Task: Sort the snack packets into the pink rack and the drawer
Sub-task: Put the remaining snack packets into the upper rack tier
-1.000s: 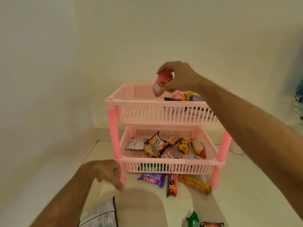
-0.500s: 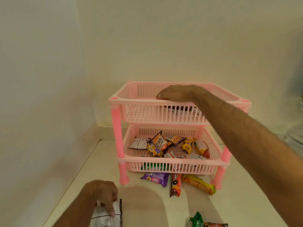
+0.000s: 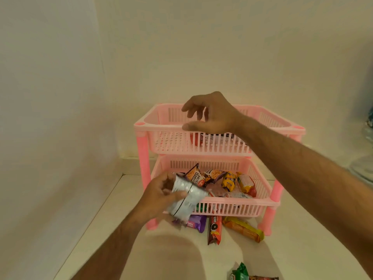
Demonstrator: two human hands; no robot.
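Pink rack [image 3: 219,128], two tiers, stands on the white worktop [image 3: 96,229] in the wall corner; its right rear post is hidden behind the right forearm.

Left hand [image 3: 159,196] holds a silver packet [image 3: 186,199] in front of the lower tier's left front corner; grip clamped on it, thumb across the face, fingers behind and out of sight; packet blurred, print unreadable.

Right hand [image 3: 212,114] hovers over the upper tier's front rim; grip apart, fingers loosely spread, nothing in it; cannot tell whether the thumb touches the rim.

Upper tier: a red packet [image 3: 194,138] and a dark-and-white one beside it, seen only through the slats, partly covered by the right wrist.

Lower tier: salted peanuts packet [image 3: 194,175], yellow packet [image 3: 229,180], orange-red packet [image 3: 247,184] and others in a heap; those underneath not distinguishable.

On the worktop under the rack's front edge: purple packet [image 3: 196,223], partly behind the silver one; brown biscuit packet [image 3: 215,229]; orange packet [image 3: 244,229].

Green packet [image 3: 240,272] near the bottom edge, cut off by the frame.

Blue-and-clear object at the far right edge, cut off, not identifiable; the drawer is not visible.
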